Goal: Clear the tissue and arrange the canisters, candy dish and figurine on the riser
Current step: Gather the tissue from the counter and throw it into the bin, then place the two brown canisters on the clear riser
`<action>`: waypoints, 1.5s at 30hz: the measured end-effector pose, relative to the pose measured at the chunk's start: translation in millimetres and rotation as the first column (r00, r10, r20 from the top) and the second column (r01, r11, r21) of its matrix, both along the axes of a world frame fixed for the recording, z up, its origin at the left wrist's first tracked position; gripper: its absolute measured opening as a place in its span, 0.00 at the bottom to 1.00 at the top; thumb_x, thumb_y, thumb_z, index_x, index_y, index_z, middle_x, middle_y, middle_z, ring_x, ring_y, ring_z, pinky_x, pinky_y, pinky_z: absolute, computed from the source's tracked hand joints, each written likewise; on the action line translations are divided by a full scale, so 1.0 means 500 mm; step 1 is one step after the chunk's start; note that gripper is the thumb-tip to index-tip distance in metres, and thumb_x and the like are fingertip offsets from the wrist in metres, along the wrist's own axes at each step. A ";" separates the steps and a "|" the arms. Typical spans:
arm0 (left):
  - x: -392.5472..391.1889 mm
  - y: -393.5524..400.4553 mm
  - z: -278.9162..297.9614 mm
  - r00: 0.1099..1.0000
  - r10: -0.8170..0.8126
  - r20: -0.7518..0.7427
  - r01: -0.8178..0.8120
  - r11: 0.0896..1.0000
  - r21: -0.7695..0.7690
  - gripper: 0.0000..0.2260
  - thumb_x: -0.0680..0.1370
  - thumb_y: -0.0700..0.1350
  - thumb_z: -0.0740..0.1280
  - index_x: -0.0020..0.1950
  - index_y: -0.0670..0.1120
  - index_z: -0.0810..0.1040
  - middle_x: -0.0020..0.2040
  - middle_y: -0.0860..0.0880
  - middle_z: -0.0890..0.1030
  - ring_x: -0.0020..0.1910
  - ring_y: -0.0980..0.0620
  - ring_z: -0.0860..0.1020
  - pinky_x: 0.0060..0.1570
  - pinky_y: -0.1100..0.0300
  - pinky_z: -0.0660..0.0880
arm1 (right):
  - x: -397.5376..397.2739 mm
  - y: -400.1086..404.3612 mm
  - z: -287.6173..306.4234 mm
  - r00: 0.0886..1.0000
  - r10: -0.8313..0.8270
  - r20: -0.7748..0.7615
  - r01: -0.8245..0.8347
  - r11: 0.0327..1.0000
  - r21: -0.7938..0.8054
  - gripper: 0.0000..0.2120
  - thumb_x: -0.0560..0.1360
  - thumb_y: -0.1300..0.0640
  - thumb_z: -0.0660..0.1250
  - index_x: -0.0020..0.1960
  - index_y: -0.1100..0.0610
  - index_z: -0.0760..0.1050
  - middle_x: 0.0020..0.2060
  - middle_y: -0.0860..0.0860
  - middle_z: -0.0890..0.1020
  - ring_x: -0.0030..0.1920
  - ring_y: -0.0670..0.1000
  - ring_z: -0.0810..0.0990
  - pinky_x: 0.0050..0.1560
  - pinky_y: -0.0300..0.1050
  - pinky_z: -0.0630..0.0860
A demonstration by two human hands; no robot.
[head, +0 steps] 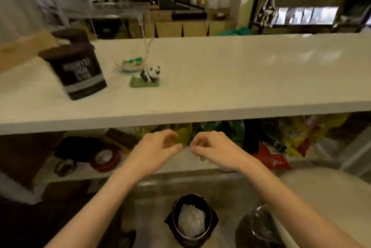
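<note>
A long, pale riser surface (pixel 220 79) runs across the view from left to right, its front edge above a cluttered lower shelf (pixel 100 171). On the left part of the surface stand two dark brown canisters — the nearer canister (pixel 75 71) shows blurred white lettering, and the second canister (pixel 70 36) stands just behind it. To their right sits a small candy dish (pixel 131 64) with green and orange contents, and just in front of it a panda figurine (pixel 149 75) on a green base. The right half of the surface is bare.

Both hands hover below the front edge, close together but apart. The left hand (pixel 158 150) has a loosely curled grip, fingers parted, holding nothing. The right hand (pixel 212 150) is curled tighter; whether it pinches anything cannot be told.

Below, on the floor, a dark bin (pixel 191 219) holds crumpled white tissue (pixel 190 220). Snack packets (pixel 271 141) crowd the lower shelf — blurred shelving fills the room behind.
</note>
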State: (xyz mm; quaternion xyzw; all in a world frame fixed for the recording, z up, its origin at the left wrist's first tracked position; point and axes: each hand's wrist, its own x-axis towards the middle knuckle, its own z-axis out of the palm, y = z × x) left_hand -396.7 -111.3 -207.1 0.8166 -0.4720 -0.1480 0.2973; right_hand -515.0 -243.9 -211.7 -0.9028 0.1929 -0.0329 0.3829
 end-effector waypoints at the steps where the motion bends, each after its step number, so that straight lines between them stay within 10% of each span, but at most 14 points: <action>1: -0.002 0.003 0.016 1.000 -0.004 -0.018 0.003 0.999 -0.042 0.14 0.73 0.51 0.65 0.58 0.50 0.75 0.49 0.50 0.81 0.49 0.53 0.79 0.50 0.56 0.77 | 0.003 0.005 0.014 1.000 0.008 0.014 -0.008 1.000 -0.005 0.10 0.75 0.53 0.62 0.52 0.57 0.77 0.38 0.48 0.79 0.39 0.49 0.80 0.42 0.46 0.78; 5: 0.020 0.039 0.100 0.991 0.134 0.018 -0.127 0.969 -0.212 0.11 0.73 0.51 0.65 0.55 0.53 0.75 0.44 0.55 0.80 0.45 0.61 0.77 0.43 0.66 0.73 | 0.052 0.028 0.096 0.993 0.035 0.109 -0.028 0.998 -0.065 0.10 0.74 0.52 0.63 0.50 0.55 0.77 0.41 0.52 0.83 0.37 0.50 0.82 0.41 0.44 0.79; 18: 0.324 0.162 0.159 0.833 0.532 0.151 -0.392 0.761 -0.517 0.31 0.69 0.46 0.71 0.68 0.48 0.62 0.67 0.47 0.68 0.64 0.50 0.68 0.61 0.54 0.70 | 0.441 0.068 0.191 0.954 -0.006 0.301 -0.009 0.999 0.048 0.14 0.77 0.53 0.59 0.60 0.56 0.72 0.51 0.54 0.80 0.45 0.48 0.78 0.50 0.46 0.76; 30: 0.482 0.149 0.067 0.909 0.149 -0.389 -0.255 0.937 -0.239 0.30 0.66 0.41 0.74 0.62 0.54 0.65 0.60 0.53 0.74 0.60 0.52 0.73 0.56 0.61 0.70 | 0.537 0.067 0.073 0.973 -0.118 0.200 0.062 0.961 0.270 0.26 0.74 0.40 0.51 0.54 0.58 0.76 0.53 0.58 0.81 0.54 0.57 0.79 0.61 0.60 0.73; 34: 0.506 0.154 0.078 0.920 0.080 -0.385 -0.194 0.944 -0.267 0.29 0.63 0.39 0.76 0.58 0.56 0.69 0.49 0.62 0.77 0.48 0.64 0.77 0.39 0.74 0.74 | 0.535 0.082 0.077 0.958 -0.158 0.238 0.080 0.948 0.307 0.19 0.78 0.45 0.51 0.58 0.54 0.74 0.54 0.52 0.79 0.57 0.54 0.77 0.64 0.57 0.72; 40: 0.524 0.141 0.075 0.934 0.183 -0.305 -0.269 0.925 -0.267 0.29 0.57 0.42 0.79 0.55 0.54 0.74 0.48 0.56 0.81 0.48 0.58 0.79 0.51 0.59 0.78 | 0.573 0.074 0.079 0.948 -0.198 0.250 0.094 0.923 0.374 0.20 0.78 0.44 0.50 0.57 0.53 0.75 0.56 0.53 0.80 0.57 0.53 0.78 0.63 0.56 0.73; 45: 0.536 0.124 0.108 0.947 0.232 -0.222 -0.299 0.889 -0.346 0.27 0.57 0.45 0.79 0.53 0.54 0.75 0.43 0.58 0.80 0.45 0.59 0.79 0.42 0.71 0.74 | 0.624 0.042 0.116 0.941 -0.190 0.281 0.065 0.913 0.402 0.19 0.79 0.47 0.49 0.53 0.56 0.76 0.45 0.50 0.81 0.46 0.49 0.80 0.45 0.38 0.76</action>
